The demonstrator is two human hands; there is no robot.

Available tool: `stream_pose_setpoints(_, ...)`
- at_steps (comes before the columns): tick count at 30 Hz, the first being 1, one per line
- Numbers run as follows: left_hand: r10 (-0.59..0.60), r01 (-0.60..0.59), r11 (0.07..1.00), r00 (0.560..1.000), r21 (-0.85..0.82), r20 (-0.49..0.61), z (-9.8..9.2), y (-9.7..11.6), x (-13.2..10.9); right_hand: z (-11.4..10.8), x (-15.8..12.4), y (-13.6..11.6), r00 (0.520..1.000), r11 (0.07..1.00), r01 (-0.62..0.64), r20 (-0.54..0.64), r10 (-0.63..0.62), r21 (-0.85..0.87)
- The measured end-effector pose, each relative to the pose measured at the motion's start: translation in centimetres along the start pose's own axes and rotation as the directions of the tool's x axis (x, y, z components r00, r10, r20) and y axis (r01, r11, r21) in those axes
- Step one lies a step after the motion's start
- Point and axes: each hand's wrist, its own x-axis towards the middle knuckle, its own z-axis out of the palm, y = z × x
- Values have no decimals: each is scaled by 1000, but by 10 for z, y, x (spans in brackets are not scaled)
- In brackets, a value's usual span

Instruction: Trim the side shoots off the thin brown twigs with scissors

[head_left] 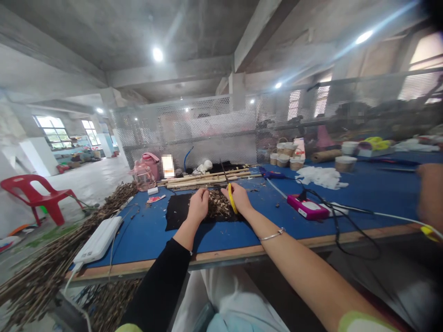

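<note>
My right hand [239, 198] holds a pair of scissors [231, 197] with yellow handles, their dark blades pointing away from me and up. Close beside it, my left hand [199, 204] is closed with fingers together; whatever it pinches is hidden. Between the two hands lies a heap of small brown and pale plant bits [220, 205]. The heap rests on a black cloth [177, 213] spread over the blue table [148, 244].
Long pale sticks [207, 179] lie behind the cloth. At the right are a magenta power strip [307, 207], a blue glue gun [273, 174], cables, white stuffing [321, 177] and paper cups [283, 160]. A white power bank [98, 239] and bundled dry stalks [51, 258] are left. Another person's arm [431, 198] shows far right.
</note>
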Motion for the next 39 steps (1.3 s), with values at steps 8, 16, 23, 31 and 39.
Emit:
stream_pose_setpoints(8,104,-148,955,979,257,174,4,5,-7,1,-4,-17,964,900,-86,264,-34,428)
stream_pose_setpoints(16,112,-169,956,966,240,232,5,6,-9,-1,-6,-25,962,824,-162,273,9,544)
stream_pose_setpoints(23,-26,11,999,950,51,311,7,11,-11,0,-5,-22,925,638,-318,376,48,701)
stream_pose_setpoints(31,-10,12,1000,993,-18,116,4,7,-4,3,-2,-13,975,882,-49,215,-61,469)
stream_pose_setpoints(39,-32,28,998,997,-55,-75,0,6,0,8,-9,-12,939,988,67,327,-109,136)
